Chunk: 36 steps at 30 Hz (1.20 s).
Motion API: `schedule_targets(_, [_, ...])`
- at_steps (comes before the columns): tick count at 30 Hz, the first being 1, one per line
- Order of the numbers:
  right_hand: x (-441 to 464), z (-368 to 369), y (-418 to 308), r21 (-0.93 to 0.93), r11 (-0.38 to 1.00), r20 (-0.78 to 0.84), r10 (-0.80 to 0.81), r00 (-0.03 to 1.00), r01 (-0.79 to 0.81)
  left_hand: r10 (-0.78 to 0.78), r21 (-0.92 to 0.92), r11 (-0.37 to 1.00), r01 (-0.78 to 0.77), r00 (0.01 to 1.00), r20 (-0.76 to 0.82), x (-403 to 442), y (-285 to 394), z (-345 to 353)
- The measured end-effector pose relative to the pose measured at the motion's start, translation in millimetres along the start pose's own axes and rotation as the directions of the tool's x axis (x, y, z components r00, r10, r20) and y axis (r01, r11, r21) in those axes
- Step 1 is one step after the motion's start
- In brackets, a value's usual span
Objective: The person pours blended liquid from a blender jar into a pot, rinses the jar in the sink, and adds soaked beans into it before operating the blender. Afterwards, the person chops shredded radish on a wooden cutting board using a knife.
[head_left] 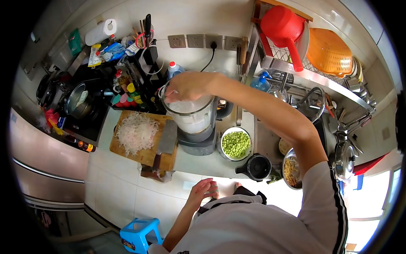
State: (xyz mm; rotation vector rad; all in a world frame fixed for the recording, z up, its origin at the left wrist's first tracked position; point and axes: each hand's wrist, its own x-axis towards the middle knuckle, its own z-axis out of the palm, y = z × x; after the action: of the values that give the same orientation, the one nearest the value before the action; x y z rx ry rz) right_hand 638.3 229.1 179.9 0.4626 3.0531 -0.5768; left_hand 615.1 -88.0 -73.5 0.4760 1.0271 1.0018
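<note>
My right hand [184,88] reaches across to the mouth of a clear blender jar [192,122], which has whitish contents. Its fingers are bent down at the rim, and whatever they may hold is hidden. The jar stands on a grey blender base [198,146]. My left hand [202,191] hangs in front of the counter, below the blender, with fingers loosely bent and nothing in them. Left of the blender, a wooden cutting board [116,146] carries a heap of thin whitish shreds [136,133] and a cleaver [167,137]. A bowl of chopped green pieces [236,144] stands to the right.
A black pot [259,167] sits near the counter's front edge, beside a metal bowl [292,168] with yellowish bits. Bottles and a knife holder [149,56] stand behind the board. At left is a stove with a pan [78,101]. A blue stool [139,235] is on the floor.
</note>
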Motion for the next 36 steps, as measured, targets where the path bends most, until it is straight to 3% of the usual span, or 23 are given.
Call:
schedule_targets(1, [-4, -1, -1, 0.084, 0.995, -0.019, -0.045, 0.999, 0.046, -0.009, 0.021, 1.000, 0.008, 1.000, 0.010, 3, 5, 4])
schedule_targets(3, [-9, -1, -2, 0.200, 0.979, -0.045, 0.048, 0.998, -0.038, -0.022, 0.069, 0.997, 0.019, 0.999, 0.048, 9, 11, 11])
schedule_targets(7, [-41, -30, -15, 0.130, 0.974, -0.342, 0.220, 0.914, -0.185, -0.034, 0.152, 0.988, 0.021, 0.995, 0.089, 21, 19, 27])
schedule_targets(10, [-98, -35, -9, 0.138, 0.989, -0.713, 0.070, 0.697, 0.042, 0.034, 0.166, 0.985, -0.043, 0.998, 0.055, 24, 18, 35])
schedule_targets(11, [-123, -29, -4, 0.310, 0.945, -0.675, 0.144, 0.723, 0.100, 0.040, 0.145, 0.989, -0.041, 0.999, 0.012, 22, 19, 40])
schedule_targets(12, [-154, -20, 2, 0.477, 0.866, -0.627, 0.214, 0.749, 0.152, 0.035, 0.116, 0.993, -0.033, 0.999, -0.013, 22, 14, 40])
schedule_targets(13, [-188, -4, 18, 0.716, 0.660, -0.500, 0.255, 0.827, 0.229, 0.018, 0.103, 0.995, -0.015, 1.000, -0.023, 20, 9, 43])
schedule_targets(14, [-225, 22, 44, 0.882, 0.389, -0.377, 0.240, 0.895, 0.267, 0.011, 0.091, 0.996, -0.008, 0.999, -0.034, 21, 7, 45])
schedule_targets(15, [-261, 77, 84, 0.953, -0.054, -0.250, 0.412, 0.876, 0.297, -0.005, 0.124, 0.992, 0.009, 0.999, -0.032, 23, 3, 46])
schedule_targets(16, [-291, 133, 133, 0.933, -0.214, -0.201, 0.352, 0.914, 0.288, -0.025, 0.155, 0.987, 0.030, 0.999, -0.035, 26, -3, 46])
schedule_targets(17, [-314, 205, 154, 0.939, 0.327, -0.294, 0.592, 0.750, 0.110, -0.044, 0.186, 0.981, 0.051, 0.998, -0.041, 28, -12, 47])
schedule_targets(18, [-336, 276, 175, 0.733, 0.578, -0.360, 0.777, 0.516, -0.359, -0.002, 0.272, 0.962, 0.003, 1.000, -0.004, 38, -25, 43])
schedule_targets(20, [-357, 305, 124, 0.383, 0.778, -0.551, 0.625, 0.553, -0.498, 0.079, 0.640, 0.761, -0.107, 0.994, 0.072, 73, -55, 37])
schedule_targets(21, [-344, 281, 70, 0.543, 0.702, -0.511, 0.712, 0.482, -0.461, 0.268, 0.755, 0.593, -0.280, 0.953, 0.142, 89, -70, 40])
schedule_targets(23, [-354, 294, 46, 0.480, 0.679, -0.536, 0.728, 0.428, -0.555, 0.557, 0.850, 0.103, -0.517, 0.738, 0.382, 132, -98, 46])
schedule_targets(24, [-361, 301, 36, 0.402, 0.681, -0.564, 0.711, 0.421, -0.612, 0.507, 0.882, 0.130, -0.453, 0.795, 0.334, 154, -126, 36])
schedule_targets(26, [-375, 326, 27, 0.563, 0.610, -0.549, 0.780, 0.299, -0.557, 0.407, 0.933, 0.170, -0.317, 0.885, 0.226, 194, -171, 19])
schedule_targets(27, [-381, 331, 19, 0.703, 0.557, -0.508, 0.828, 0.235, -0.443, 0.342, 0.913, 0.327, -0.242, 0.932, 0.124, 200, -171, 24])
schedule_targets(28, [-391, 337, 16, 0.713, 0.548, -0.510, 0.833, 0.213, -0.437, 0.227, 0.829, 0.542, -0.136, 0.974, 0.012, 201, -164, 31])
schedule_targets(30, [-415, 348, 6, 0.757, 0.492, -0.471, 0.867, 0.164, -0.430, -0.061, 0.523, 0.844, 0.122, 0.989, -0.132, 195, -149, 44])
schedule_targets(32, [-432, 346, -11, 0.893, 0.369, -0.376, 0.926, 0.025, -0.258, -0.054, 0.360, 0.928, 0.098, 0.990, -0.131, 181, -144, 52])
schedule_targets(34, [-443, 356, -21, 0.815, 0.491, -0.511, 0.859, 0.016, -0.307, -0.085, 0.262, 0.958, 0.115, 0.989, -0.123, 164, -135, 62])
schedule_targets(36, [-441, 369, -29, 0.926, 0.289, -0.279, 0.957, 0.077, -0.244, -0.084, 0.038, 0.995, 0.087, 0.992, -0.092, 143, -115, 87])
